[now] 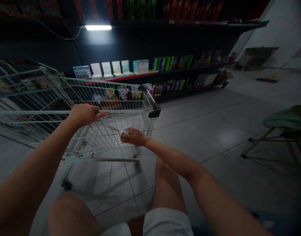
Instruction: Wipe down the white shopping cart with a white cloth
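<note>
My left hand (pixel 85 114) curls over the top rail of a white wire shopping cart (pixel 111 86), gripping it near the middle of the near side. My right hand (pixel 133 136) rests lower against the cart's wire side and pinches a small white cloth or tissue (pixel 123 133). Inside the cart, at the far end, lie colourful snack packets (pixel 123 93) and a flat brown box (pixel 110 103). The cart's lower frame and a caster (pixel 136 161) stand on the floor just ahead of my knees.
A second wire cart (pixel 17 82) stands to the left. Dark store shelving (pixel 165 70) with cards and packaged goods runs along the back. A folding stool with a green cover (pixel 288 119) stands at the right on grey floor tiles (pixel 187 137).
</note>
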A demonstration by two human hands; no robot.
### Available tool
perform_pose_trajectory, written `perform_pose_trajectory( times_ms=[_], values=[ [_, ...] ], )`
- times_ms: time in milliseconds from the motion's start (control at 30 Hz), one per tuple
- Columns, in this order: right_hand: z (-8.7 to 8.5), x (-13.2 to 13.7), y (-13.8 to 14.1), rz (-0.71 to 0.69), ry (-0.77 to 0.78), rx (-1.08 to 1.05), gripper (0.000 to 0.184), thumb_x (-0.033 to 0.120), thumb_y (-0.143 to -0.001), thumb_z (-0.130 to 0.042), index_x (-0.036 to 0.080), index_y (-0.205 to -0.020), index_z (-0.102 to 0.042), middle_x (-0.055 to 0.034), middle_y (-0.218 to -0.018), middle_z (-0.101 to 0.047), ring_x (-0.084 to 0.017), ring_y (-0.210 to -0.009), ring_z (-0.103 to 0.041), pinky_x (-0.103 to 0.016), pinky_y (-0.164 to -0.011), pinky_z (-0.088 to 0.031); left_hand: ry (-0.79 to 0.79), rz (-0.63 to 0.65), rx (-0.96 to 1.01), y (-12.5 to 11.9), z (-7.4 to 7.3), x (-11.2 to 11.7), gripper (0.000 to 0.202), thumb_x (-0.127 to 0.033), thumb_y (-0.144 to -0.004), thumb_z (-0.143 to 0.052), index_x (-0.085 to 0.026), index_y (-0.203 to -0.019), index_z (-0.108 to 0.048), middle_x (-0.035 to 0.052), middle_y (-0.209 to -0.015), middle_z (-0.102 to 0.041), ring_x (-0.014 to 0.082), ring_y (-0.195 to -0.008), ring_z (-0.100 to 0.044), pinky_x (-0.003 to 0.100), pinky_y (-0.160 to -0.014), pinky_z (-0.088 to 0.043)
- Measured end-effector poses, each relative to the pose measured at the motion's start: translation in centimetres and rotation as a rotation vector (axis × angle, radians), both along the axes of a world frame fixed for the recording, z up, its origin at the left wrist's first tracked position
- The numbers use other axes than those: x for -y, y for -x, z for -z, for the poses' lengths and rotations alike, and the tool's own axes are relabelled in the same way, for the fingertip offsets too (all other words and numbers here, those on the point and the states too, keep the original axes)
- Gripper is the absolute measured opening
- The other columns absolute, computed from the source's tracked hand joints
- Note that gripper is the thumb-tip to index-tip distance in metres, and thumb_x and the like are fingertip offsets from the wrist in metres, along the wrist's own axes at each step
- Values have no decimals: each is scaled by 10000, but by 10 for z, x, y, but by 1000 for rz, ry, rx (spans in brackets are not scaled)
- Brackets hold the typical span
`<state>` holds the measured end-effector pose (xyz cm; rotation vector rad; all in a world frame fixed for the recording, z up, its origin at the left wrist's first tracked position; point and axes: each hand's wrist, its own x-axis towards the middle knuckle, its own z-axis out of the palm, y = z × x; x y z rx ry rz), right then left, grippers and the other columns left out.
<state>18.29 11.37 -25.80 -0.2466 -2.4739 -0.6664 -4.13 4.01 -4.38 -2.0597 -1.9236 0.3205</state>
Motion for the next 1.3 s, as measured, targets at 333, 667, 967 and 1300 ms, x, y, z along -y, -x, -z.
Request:
perform_pose_trajectory(
  times_ms=[333, 667, 967, 1300],
  values=[
    [59, 7, -9, -53, -36, 54, 197, 163, -967, -499, 248, -949, -676, 19, -948, -661, -117, -856, -506, -291, -811, -395, -61, -18, 19, 2, 5, -2, 849, -794, -858, -154, -218, -1071, -740, 123, -948, -712, 321, -947, -667, 381, -774, -429],
    [48, 2, -54, 109, 192, 231, 231, 81, -915, -450, 225, -939, -629, -20, -907, -624, -136, -901, -522, -295, -801, -442, -71, 17, 32, 1, 3, -3, 1007, -849, -802, -30, -158, -1022, -728, 134, -860, -675, 270, -794, -595, 398, -724, -420],
    [61, -4, -112, 111, 333, 289, 264, 56, -868, -432, 247, -924, -606, -12, -943, -613, -111, -857, -529, -269, -877, -467, -64, 14, -4, -2, 0, -3, 909, -810, -848, -99, -172, -1026, -722, 134, -879, -694, 271, -811, -619, 379, -708, -436],
    [5, -47, -140, 663, 558, -1114, 300, 227, -931, -286, 145, -1157, -466, -154, -1153, -521, -208, -1105, -501, -377, -971, -463, -61, -77, 5, -4, 2, -10, 829, -789, -860, -217, -169, -1072, -724, 153, -936, -703, 354, -929, -657, 475, -773, -491]
  ],
)
